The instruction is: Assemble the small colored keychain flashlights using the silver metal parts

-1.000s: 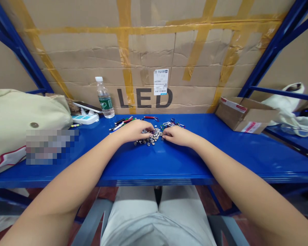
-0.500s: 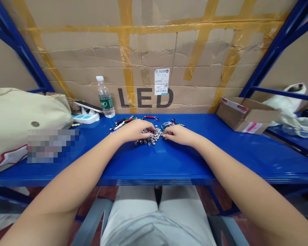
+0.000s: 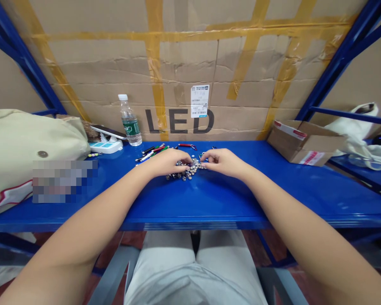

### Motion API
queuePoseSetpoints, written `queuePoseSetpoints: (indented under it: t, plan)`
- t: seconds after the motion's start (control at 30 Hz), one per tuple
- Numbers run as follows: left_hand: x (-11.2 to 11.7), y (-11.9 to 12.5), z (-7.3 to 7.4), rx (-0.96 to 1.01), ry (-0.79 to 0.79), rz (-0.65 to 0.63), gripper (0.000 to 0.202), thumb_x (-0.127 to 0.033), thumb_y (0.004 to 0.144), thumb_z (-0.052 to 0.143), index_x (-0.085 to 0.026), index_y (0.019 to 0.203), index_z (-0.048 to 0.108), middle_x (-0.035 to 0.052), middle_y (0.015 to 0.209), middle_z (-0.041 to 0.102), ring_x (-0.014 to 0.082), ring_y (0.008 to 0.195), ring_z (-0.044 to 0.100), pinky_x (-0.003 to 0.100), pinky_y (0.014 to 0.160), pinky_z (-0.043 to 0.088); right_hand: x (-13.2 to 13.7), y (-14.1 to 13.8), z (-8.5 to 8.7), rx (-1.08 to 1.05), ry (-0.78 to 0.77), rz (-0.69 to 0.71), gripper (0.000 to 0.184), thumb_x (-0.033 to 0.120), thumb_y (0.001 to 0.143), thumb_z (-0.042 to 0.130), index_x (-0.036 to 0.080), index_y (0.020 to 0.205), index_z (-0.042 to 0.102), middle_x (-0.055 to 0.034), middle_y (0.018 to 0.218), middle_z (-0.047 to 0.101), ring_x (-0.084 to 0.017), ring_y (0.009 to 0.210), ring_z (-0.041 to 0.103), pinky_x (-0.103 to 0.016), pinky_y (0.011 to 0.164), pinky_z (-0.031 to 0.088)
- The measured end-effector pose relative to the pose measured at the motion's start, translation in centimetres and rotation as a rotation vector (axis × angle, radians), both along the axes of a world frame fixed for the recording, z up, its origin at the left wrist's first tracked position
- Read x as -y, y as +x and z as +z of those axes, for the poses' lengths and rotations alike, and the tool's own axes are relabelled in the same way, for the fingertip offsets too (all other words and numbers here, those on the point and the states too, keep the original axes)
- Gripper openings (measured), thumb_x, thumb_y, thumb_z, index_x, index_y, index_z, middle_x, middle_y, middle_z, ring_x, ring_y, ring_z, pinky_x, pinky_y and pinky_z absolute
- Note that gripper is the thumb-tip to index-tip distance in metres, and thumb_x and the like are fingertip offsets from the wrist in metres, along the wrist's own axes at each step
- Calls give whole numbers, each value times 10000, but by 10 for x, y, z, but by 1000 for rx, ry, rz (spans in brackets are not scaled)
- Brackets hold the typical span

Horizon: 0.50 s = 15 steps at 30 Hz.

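Observation:
A small heap of shiny metal pieces (image 3: 186, 171) lies on the blue shelf (image 3: 209, 199) between my hands. My left hand (image 3: 168, 162) rests at the heap's left side with curled fingers touching the pieces. My right hand (image 3: 224, 162) is raised a little at the heap's right edge, thumb and fingers pinched together on something too small to make out. Coloured carabiner clips (image 3: 188, 146) and several pens (image 3: 150, 152) lie just behind the hands.
A water bottle (image 3: 129, 121) stands at the back left beside a phone on a white power strip (image 3: 106, 146). A beige bag (image 3: 28, 152) fills the left end. An open cardboard box (image 3: 301, 142) sits at the right. A large taped carton (image 3: 184, 72) marked LED forms the back wall.
My right hand has lifted slightly and shifted back, its fingers drawing into a pinch at the heap's edge. My left hand has stayed in place.

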<state>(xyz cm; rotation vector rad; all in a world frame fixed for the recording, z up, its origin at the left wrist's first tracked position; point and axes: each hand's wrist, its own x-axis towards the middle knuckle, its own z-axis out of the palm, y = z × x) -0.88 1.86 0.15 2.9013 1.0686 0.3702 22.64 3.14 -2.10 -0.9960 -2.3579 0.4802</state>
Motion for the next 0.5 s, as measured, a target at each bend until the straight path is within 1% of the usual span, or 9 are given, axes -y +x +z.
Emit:
queuePoseSetpoints:
  t: [0.07,0.17,0.33,0.5]
  plan:
    - [1,1,0,10,2,-8,220,-293,836,537,-199,1010,633,22,976,670,155,877,606,245,762,441,4,-3,1,-115,10,22,242,358,783,577,175,918,660,53,553,417,-90,521,376,-229,520,298]
    - [2,2,1,35,4,-33,210,-272,838,531,-192,1002,634,27,973,671,156,879,609,250,769,442,9,-7,2,-175,28,73,239,357,783,588,171,907,673,54,552,389,-84,519,348,-228,513,285]
    - [3,2,2,49,-3,-46,204,-275,837,539,-195,998,635,28,956,674,157,859,613,250,739,445,12,-10,2,-181,83,87,257,368,791,582,178,931,686,40,561,421,-87,524,347,-224,508,281]
    - [2,2,1,58,-15,-49,189,-265,834,547,-199,983,641,23,941,676,149,841,614,243,734,446,11,-11,1,-161,91,97,272,372,794,582,177,957,680,41,563,437,-85,523,362,-221,518,294]
